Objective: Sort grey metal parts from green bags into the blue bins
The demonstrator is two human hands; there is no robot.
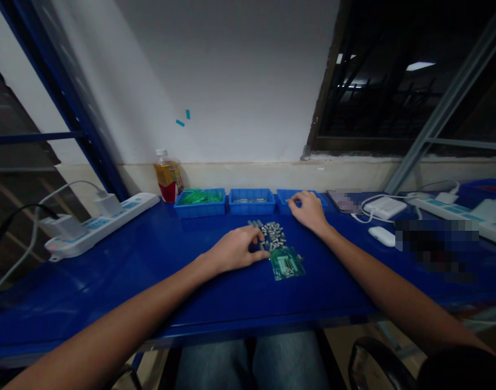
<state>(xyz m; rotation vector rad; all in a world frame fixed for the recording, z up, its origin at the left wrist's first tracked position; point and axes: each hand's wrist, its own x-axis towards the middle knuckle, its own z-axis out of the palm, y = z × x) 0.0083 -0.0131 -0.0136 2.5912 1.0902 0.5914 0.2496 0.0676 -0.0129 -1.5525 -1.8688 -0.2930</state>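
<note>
My left hand point(240, 248) rests on the blue table, its fingers apart and curved beside a loose pile of small metal cylinders point(274, 234). Just right of its thumb lies a green-tinted clear bag point(287, 264) with metal pieces inside. My right hand point(307, 209) is over the front of the right blue bin point(280, 198), fingers bent down toward it; whether they hold anything is hidden. The middle blue bin point(251, 208) contains some metal pieces. Green plastic bags point(202, 196) fill the left blue bin point(200, 210).
A bottle point(168, 177) stands left of the bins by the wall. Power strips point(105, 226) with plugs and cables lie at both sides. A phone point(345, 201), white charger point(385, 207) and white case point(381, 236) lie to the right.
</note>
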